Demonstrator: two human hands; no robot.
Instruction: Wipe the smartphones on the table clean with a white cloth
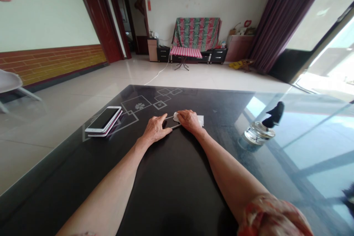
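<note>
On the dark glossy table [166, 177], a flat dark phone-like object [172, 122] with light edges lies between my hands. My left hand [156, 129] grips its left end, with thumb and forefinger on its two long edges. A white cloth with a zigzag edge [201, 120] is bunched under my right hand [188, 119], whose fingers close over it and press on the object's right end. To the left, a white phone [104, 119] with a black screen rests on top of another device, whose edge shows beneath it.
A clear glass jar [258, 133] with a black object [274, 114] on it stands at the right on the table. Beyond the table are a small striped table [186, 52], low cabinets [218, 56] and a white chair [10, 82] at the left.
</note>
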